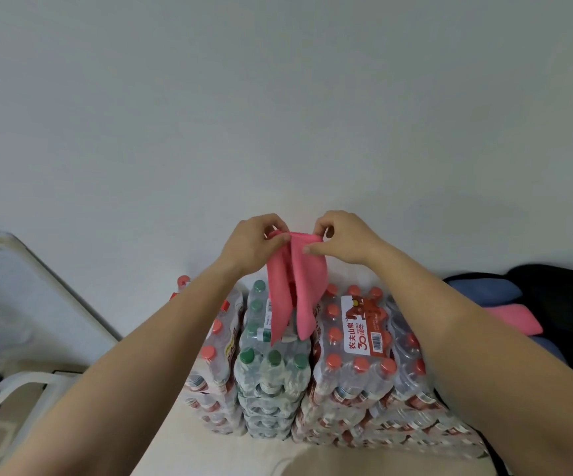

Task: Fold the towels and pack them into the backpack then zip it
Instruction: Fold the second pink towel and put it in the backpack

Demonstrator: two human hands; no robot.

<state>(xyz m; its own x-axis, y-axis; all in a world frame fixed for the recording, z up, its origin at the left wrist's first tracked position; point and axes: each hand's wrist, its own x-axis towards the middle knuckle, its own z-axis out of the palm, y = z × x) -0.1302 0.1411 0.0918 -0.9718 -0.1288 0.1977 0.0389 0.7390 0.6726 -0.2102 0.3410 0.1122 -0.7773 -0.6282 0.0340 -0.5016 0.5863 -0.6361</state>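
A pink towel (297, 286) hangs in the air in front of me, doubled over so two flaps droop down. My left hand (252, 243) pinches its top left corner and my right hand (345, 240) pinches its top right corner, both held up close together. At the right edge a black backpack (567, 304) lies open, with a folded pink towel (515, 321) and a blue towel (484, 292) in or on it; my right forearm hides part of them.
Shrink-wrapped packs of water bottles (360, 355) with red and green caps are stacked below the hanging towel. A plain white wall (278, 97) fills the background. A white frame (58, 290) slants along the left side.
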